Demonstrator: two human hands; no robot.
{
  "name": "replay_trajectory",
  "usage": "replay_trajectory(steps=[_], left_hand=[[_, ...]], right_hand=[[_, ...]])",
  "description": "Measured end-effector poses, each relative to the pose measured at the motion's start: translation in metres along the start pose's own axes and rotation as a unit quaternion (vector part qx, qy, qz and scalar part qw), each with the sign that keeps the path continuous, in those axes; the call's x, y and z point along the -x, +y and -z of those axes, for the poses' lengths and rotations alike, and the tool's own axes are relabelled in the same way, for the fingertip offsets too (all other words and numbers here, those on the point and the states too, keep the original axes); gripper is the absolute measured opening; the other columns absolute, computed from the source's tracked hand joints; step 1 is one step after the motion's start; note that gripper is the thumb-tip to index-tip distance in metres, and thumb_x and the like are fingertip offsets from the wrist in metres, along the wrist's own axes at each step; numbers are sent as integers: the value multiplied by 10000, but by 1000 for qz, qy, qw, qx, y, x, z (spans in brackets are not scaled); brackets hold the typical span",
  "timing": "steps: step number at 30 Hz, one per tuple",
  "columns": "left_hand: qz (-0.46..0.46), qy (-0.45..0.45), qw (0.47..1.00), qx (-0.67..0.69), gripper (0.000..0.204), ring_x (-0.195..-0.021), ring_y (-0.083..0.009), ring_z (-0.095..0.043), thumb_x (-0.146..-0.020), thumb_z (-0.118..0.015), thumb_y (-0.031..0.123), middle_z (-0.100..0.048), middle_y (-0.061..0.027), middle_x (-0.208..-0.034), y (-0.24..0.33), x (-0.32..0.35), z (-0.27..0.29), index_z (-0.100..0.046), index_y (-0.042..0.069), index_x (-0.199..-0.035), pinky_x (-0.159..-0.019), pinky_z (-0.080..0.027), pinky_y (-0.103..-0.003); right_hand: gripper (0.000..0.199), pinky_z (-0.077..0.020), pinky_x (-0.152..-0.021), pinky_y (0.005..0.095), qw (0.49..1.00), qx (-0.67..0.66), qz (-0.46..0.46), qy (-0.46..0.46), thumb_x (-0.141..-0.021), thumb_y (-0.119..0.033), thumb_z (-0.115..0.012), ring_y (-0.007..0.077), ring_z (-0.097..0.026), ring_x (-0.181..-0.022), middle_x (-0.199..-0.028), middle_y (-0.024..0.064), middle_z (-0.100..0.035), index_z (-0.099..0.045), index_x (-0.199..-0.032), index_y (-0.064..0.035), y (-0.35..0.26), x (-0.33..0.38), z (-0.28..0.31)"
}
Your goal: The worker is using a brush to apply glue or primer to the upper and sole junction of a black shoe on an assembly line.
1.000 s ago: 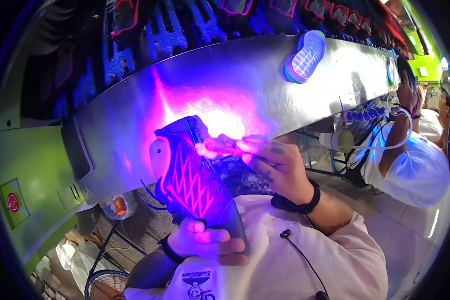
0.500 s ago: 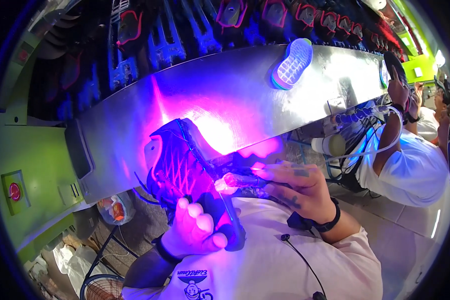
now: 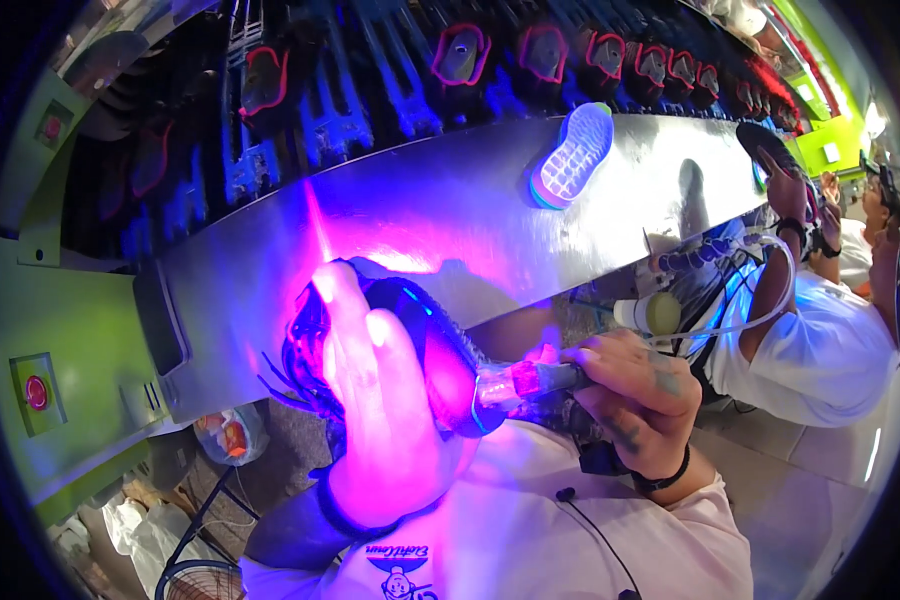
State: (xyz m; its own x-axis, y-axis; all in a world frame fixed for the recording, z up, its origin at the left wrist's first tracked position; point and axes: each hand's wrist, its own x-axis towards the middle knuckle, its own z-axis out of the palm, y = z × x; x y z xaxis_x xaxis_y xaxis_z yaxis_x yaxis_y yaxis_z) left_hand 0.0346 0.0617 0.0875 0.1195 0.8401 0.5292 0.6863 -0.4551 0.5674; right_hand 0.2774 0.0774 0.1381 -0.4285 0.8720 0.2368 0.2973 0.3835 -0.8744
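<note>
My left hand (image 3: 380,410) is wrapped across a dark shoe upper (image 3: 445,345), fingers pointing up toward the far side. The upper is tilted, its underside facing right, and strong pink-violet light falls on it. Laces stick out at its left, and much of its top is hidden behind my fingers. In my right hand (image 3: 640,385) is a brush (image 3: 560,378), pinched near its handle. Its pale bristles touch the lower right end of the upper's underside. A light-coloured shoe sole (image 3: 575,155) lies on the metal bench (image 3: 215,265) beyond my hands.
A dark rack (image 3: 335,125) holding several shoe parts runs along the bench's far side. Green machine panelling (image 3: 80,310) with a red button stands left. A co-worker in a white shirt (image 3: 805,350) holds a dark shoe part at right, near a round container (image 3: 660,313).
My left hand has shifted from the upper's near end to across its side, and the upper has turned. The brush has moved right and slightly down, with my right hand.
</note>
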Motion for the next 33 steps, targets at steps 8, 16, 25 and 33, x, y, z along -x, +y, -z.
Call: replay_trajectory(steps=[8, 16, 25, 33], left_hand=[[25, -42, 998, 30, 1186, -1528, -534, -240, -721, -821, 33, -86, -381, -1670, -6, -50, 13, -76, -50, -1640, -1220, -256, -550], [90, -111, 988, 59, 1179, -1532, -449, -300, -758, -854, 90, -147, -316, -1686, -29, -80, 49, -82, -48, -1638, -1224, -305, -476], [196, -245, 930, 189, 1207, -1388, -403, -510, -689, -942, 338, -475, -239, -1519, -150, -13, 95, -242, -26, -1603, -1128, -450, -474], [118, -170, 947, 246, 1298, -1266, -460, -610, -734, -923, 499, -555, -361, -1363, -64, 22, 64, -164, -169, -1547, -1026, -522, -546]], right_hand=[[480, -562, -820, 404, 978, 152, 130, 62, -777, 92, -725, 330, -715, -914, -1095, 188, -741, -712, -1251, 21, 6, -40, 8], [459, -560, -820, 402, 981, 84, 153, 83, -793, 104, -699, 344, -719, -938, -1106, 193, -742, -709, -1242, 8, 33, -73, -23], [334, -551, -900, 370, 998, 25, -12, 62, -894, -77, -760, 298, -723, -998, -1124, 161, -749, -759, -1227, -58, 54, -55, -84], [317, -561, -821, 321, 997, -64, -6, 50, -884, -63, -725, 255, -736, -923, -1090, 184, -744, -743, -1190, 17, -7, -84, -49]])
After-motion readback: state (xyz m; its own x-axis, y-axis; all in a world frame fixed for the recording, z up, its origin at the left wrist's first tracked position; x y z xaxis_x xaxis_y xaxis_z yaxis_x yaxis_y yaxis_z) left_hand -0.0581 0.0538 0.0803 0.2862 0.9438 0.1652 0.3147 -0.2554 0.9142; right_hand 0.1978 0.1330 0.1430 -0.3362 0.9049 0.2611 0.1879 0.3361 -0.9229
